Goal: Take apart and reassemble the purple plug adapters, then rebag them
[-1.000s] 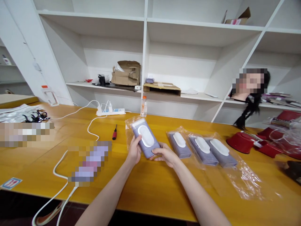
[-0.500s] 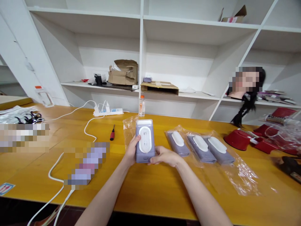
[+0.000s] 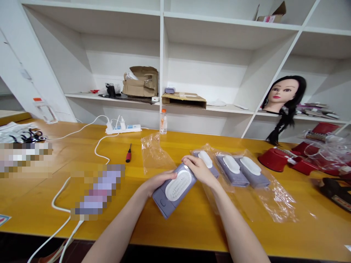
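Observation:
A purple-grey box-shaped device [image 3: 178,185] with a white oval panel on its face is tilted diagonally between my hands, just above the table. My left hand [image 3: 159,181] grips its left side, thumb on the edge near the panel. At its upper right end, my right hand [image 3: 199,168] wraps its fingers over the top. Beyond my left hand lies a crumpled clear plastic bag [image 3: 153,153]. To the right, several similar items rest in clear wrapping: one device [image 3: 206,160] partly behind my right hand, a second device [image 3: 233,171] and a third device [image 3: 253,173].
A red screwdriver [image 3: 128,153], a clear bottle [image 3: 163,122] and a white power strip [image 3: 123,128] are on the table [image 3: 170,241]. White cables run past a blurred-out phone-like object [image 3: 100,191] at left. Red parts [image 3: 274,159] lie at right, below a mannequin head [image 3: 285,95] on the shelf.
The device has turned from upright to a diagonal tilt and come lower. My right hand has moved from its bottom end to its top end; my left hand stays on its side.

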`<state>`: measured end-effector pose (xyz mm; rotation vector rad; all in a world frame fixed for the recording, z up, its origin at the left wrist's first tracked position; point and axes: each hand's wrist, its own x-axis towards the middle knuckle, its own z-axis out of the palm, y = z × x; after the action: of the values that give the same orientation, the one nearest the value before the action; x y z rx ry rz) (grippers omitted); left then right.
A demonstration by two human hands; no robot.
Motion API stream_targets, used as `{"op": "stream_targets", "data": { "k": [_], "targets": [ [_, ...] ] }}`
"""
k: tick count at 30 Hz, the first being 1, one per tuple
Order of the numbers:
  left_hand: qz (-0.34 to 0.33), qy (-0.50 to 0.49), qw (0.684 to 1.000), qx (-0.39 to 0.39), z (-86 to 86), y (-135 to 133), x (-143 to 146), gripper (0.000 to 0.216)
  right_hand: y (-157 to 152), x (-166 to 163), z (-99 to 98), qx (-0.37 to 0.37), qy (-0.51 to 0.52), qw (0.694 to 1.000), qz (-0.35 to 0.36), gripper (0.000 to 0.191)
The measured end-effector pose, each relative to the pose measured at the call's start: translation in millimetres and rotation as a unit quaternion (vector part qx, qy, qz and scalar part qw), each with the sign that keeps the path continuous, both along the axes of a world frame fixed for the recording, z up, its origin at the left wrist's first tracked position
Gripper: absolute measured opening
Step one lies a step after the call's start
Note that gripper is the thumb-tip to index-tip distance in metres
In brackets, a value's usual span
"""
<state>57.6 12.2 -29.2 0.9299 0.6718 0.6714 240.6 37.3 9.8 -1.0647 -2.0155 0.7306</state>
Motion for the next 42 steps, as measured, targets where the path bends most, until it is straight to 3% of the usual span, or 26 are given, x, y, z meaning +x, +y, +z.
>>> {"op": "stream_targets", "data": {
  "k": [7, 12, 16, 22, 31, 37, 40, 42],
  "targets": [
    [0.001, 0.014, 0.999, 0.045, 8.2, 4.8, -5.5, 0.043, 4.1, -3.6, 3.5, 0.005, 0.044, 0.999, -0.013, 0.029],
    [0.018, 0.041, 0.999, 0.027, 12.7, 6.2, -10.4, 0.038, 8.0, -8.1, 2.6, -0.011, 0.064, 0.998, -0.025, 0.030],
    [-0.008, 0.030, 0.996, 0.078, 15.7, 9.1, -15.1, 0.038, 9.7, -8.6, 0.5, 0.020, 0.048, 0.999, 0.000, 0.030],
    [0.014, 0.017, 1.000, 0.014, 12.9, 14.3, -15.9, 0.030, 14.0, -15.4, 0.6, -0.007, 0.067, 0.997, -0.036, 0.030],
    [-0.014, -0.002, 0.998, 0.067, 15.9, 13.9, -15.9, 0.033, 14.3, -7.3, 1.9, 0.006, 0.057, 0.998, -0.009, 0.033],
    [0.000, 0.009, 0.997, 0.072, 17.8, 17.1, -13.3, 0.030, 14.1, -13.1, -0.4, -0.009, 0.091, 0.994, -0.065, 0.034],
    [-0.002, 0.010, 0.998, 0.066, 17.0, 13.2, -21.7, 0.034, 17.1, -0.9, 4.0, 0.000, 0.117, 0.991, -0.061, 0.035],
    [-0.023, 0.015, 0.998, 0.055, 15.9, 8.1, -30.0, 0.037, 21.8, 13.3, 9.5, 0.011, 0.171, 0.980, -0.106, 0.038]
  ]
}}
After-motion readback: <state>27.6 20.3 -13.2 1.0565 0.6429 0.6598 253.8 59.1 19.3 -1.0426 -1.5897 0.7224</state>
